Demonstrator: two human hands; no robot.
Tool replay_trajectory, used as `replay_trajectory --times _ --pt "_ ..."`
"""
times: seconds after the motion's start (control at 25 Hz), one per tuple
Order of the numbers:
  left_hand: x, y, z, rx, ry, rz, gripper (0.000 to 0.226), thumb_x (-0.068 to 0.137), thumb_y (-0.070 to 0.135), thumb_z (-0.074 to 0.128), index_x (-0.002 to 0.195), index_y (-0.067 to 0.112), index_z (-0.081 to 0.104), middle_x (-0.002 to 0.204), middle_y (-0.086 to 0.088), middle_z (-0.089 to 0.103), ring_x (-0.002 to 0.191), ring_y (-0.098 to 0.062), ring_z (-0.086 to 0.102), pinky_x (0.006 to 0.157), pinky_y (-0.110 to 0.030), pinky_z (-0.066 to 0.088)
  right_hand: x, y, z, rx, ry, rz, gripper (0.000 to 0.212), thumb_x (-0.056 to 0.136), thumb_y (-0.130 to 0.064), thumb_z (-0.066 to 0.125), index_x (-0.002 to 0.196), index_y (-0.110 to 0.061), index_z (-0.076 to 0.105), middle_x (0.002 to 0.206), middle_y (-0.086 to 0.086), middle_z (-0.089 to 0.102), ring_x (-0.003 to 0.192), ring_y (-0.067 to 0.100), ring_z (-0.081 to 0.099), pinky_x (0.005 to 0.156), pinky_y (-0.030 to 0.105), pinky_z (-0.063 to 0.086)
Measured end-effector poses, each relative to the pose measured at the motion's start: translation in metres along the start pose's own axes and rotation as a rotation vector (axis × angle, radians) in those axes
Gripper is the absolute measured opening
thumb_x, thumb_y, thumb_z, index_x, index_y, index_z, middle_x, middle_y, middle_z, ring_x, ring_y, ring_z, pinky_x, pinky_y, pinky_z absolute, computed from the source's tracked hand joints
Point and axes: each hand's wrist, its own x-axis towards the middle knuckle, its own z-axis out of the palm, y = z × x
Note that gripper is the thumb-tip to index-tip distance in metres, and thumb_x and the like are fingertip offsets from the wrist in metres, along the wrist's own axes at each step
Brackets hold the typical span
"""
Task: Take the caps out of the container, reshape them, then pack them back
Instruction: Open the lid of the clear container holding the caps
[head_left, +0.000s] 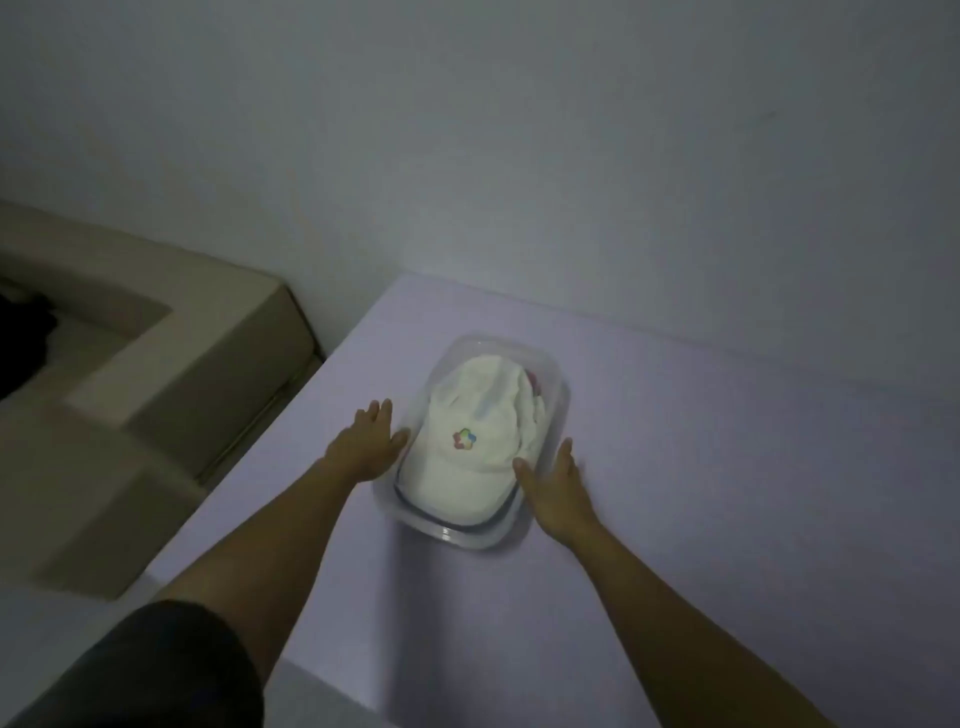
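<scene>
Both released, fingers straight: my left hand (366, 444) at 9 o'clock of container (470, 541), right hand (558, 491) at 4; white cap (478, 441) inside.

One clear container (458, 541) is counted on one lilac table (727, 441). In it, one white cap (478, 410) is plainly seen, marked with one coloured emblem (464, 439). One scrap of red fabric (535, 385) is glimpsed under its far edge, and whether that is a second cap cannot be told. Two hands are counted, the left hand (366, 441) and the right hand (558, 488), and one dark sleeve (156, 670) is seen on the left arm. One beige couch (208, 364) is seen at the left, with one dark item (26, 338) on it.
</scene>
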Motion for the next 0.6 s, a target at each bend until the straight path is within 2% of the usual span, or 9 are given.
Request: replay_trajectory --times 0.08,0.16,0.28,0.36,0.44,0.6 --pt "0.003 -0.007 0.006 -0.151 -0.039 -0.051 0.071 0.098 0.048 0.027 0.15 0.008 -0.002 0.159 -0.014 0.003 0.146 -0.03 0.008 0.119 -0.044 0.013 0.009 -0.001 0.015 0.121 0.002 0.059 0.098 0.086 -0.056 0.053 0.149 -0.013 -0.008 0.158 0.012 0.01 0.144 0.031 0.019 0.116 0.043 0.022" --pt "0.003 -0.01 0.016 -0.296 -0.082 -0.056 0.073 0.096 0.05 0.03 0.15 0.009 0.003 0.158 -0.014 0.013 0.143 -0.032 0.02 0.116 -0.043 0.02 0.013 0.002 0.029 0.255 -0.014 0.031 0.096 0.082 -0.049 0.064 0.149 -0.014 0.004 0.153 0.009 0.026 0.139 0.028 0.03 0.113 0.039 0.029" --pt "0.003 -0.005 0.021 -0.46 -0.095 -0.066 0.072 0.091 0.055 0.043 0.146 0.013 0.025 0.148 -0.012 0.038 0.131 -0.033 0.041 0.107 -0.045 0.035 0.019 0.007 0.038 0.319 -0.038 -0.002 0.082 0.082 -0.03 0.07 0.145 -0.014 0.018 0.143 0.005 0.039 0.129 0.022 0.042 0.105 0.031 0.036" --pt "0.003 -0.002 0.02 -0.473 -0.078 -0.048 0.069 0.088 0.053 0.052 0.14 0.011 0.035 0.139 -0.011 0.048 0.121 -0.031 0.049 0.101 -0.045 0.043 0.019 0.01 0.032 0.335 -0.055 -0.003 0.074 0.086 -0.023 0.066 0.144 -0.016 0.022 0.139 0.003 0.044 0.121 0.019 0.045 0.101 0.029 0.038" --pt "0.001 0.008 0.022 -0.464 -0.075 -0.033 0.067 0.087 0.05 0.056 0.137 0.009 0.038 0.134 -0.012 0.051 0.116 -0.03 0.052 0.098 -0.046 0.046 0.017 0.018 0.017 0.347 -0.06 -0.011 0.071 0.087 -0.024 0.065 0.145 -0.019 0.024 0.135 -0.001 0.047 0.118 0.015 0.046 0.1 0.028 0.038" --pt "-0.014 0.067 0.034 -0.489 -0.078 0.075 0.065 0.084 0.049 0.06 0.132 0.009 0.041 0.127 -0.01 0.053 0.107 -0.026 0.054 0.092 -0.044 0.051 -0.002 0.049 -0.044 0.39 0.007 -0.013 0.069 0.084 -0.029 0.068 0.143 -0.024 0.031 0.137 -0.006 0.049 0.124 0.015 0.047 0.108 0.036 0.038"
